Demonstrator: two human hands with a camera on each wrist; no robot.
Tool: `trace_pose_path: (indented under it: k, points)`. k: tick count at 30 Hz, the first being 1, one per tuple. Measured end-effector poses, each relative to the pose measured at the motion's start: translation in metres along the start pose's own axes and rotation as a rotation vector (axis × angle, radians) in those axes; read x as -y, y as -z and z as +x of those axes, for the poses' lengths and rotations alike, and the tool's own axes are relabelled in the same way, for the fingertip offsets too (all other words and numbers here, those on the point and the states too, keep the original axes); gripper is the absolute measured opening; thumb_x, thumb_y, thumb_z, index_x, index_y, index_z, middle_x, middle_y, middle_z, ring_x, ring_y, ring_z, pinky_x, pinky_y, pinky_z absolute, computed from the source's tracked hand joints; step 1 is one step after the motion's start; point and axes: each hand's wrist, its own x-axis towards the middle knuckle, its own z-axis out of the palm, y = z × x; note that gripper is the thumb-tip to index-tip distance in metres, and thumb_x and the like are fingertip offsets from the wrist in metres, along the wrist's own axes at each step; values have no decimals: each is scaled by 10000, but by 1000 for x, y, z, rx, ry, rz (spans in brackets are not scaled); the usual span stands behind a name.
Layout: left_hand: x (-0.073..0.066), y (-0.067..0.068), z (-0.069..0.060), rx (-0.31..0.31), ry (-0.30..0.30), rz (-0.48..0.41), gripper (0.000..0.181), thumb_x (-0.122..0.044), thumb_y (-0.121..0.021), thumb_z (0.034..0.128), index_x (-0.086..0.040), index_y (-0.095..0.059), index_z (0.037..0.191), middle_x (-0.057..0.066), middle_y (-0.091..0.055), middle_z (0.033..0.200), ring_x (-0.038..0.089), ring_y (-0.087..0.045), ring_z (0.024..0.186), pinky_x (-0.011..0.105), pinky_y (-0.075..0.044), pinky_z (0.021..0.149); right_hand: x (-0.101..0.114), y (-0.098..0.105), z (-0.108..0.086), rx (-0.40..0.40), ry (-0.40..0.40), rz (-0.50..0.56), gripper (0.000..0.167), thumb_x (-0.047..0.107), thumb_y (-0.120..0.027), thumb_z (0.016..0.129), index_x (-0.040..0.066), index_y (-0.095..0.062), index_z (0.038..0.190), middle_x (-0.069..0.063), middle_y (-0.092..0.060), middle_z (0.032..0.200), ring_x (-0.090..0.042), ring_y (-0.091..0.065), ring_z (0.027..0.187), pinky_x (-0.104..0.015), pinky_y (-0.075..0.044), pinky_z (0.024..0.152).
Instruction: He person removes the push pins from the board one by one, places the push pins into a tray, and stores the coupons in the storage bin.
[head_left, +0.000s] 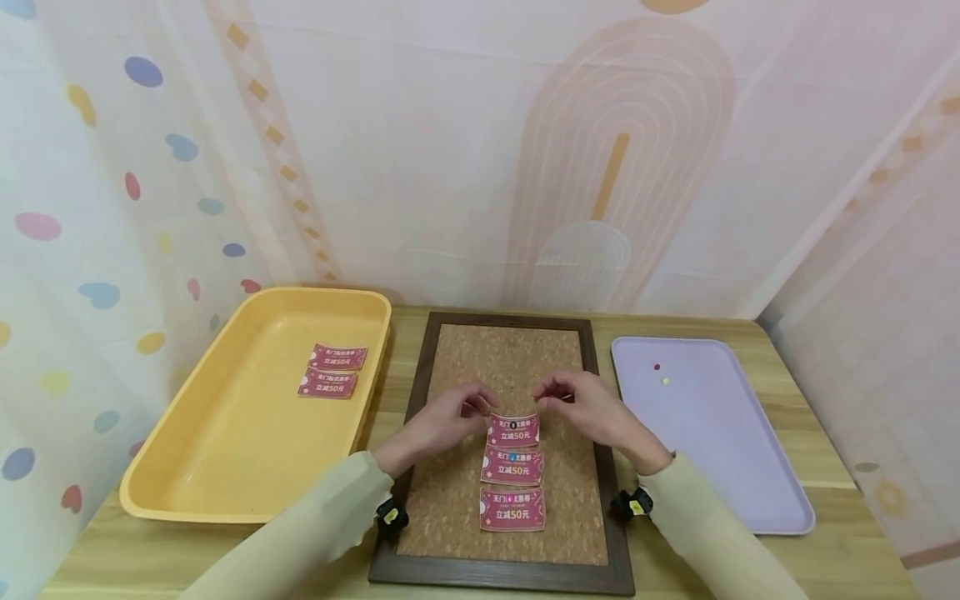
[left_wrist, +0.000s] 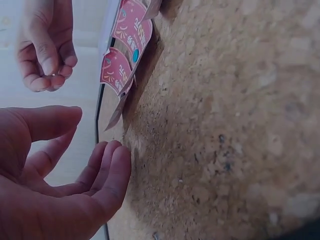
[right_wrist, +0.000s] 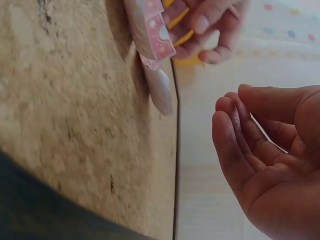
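Three dark-pink paper coupons run in a column on a framed corkboard point(head_left: 465, 358): a top one point(head_left: 498, 435), a middle one point(head_left: 491, 468) and a bottom one point(head_left: 513, 521). Each carries a pushpin near its upper middle: black point(head_left: 513, 425), blue point(head_left: 512, 457) and pink point(head_left: 510, 498). Just off the top coupon's upper left corner hovers my left hand point(head_left: 453, 412), thumb and fingers apart, holding nothing. Opposite it, my right hand point(head_left: 592, 407) is raised beyond the upper right corner with loosely bent fingers; nothing shows in them in the right wrist view.
On the left, a yellow tray point(head_left: 247, 433) bears two more coupons point(head_left: 327, 385). A lilac tray point(head_left: 735, 450) on the right holds a red pin point(head_left: 657, 367) and a yellow pin point(head_left: 665, 381). A patterned curtain point(head_left: 450, 167) stands behind the wooden table point(head_left: 847, 533).
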Motion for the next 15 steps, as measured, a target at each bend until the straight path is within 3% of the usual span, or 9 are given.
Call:
trace_pose_path:
  k: [5,10,15]
  points:
    - [2,-3,7,9,57,-42,188,-10,-650,959,-14,-669,1146,97,-655,1041,223,-611,939,324,-510,715,-1,-12,9,63,17,1,115,54,-663,1000,12,-736,1078,-49,-736,1021,-161,-681,933,-338,-561,827]
    - [6,-6,11,-28,117,-19,159,-32,-669,956,-51,-705,1109,56,-697,990,174,-623,876,308,-500,715,-2,-21,17,153,29,14,125,12,-648,988,0,-742,1069,-75,-742,988,-107,-663,860,-271,-553,760]
    - [8,-8,13,-57,108,5,143,-2,-689,918,-36,-716,1055,42,-709,910,149,-624,814,292,-495,711,-2,-29,22,207,-18,-29,130,-1,-663,970,33,-760,1050,-25,-737,932,-74,-634,796,-248,-527,689]
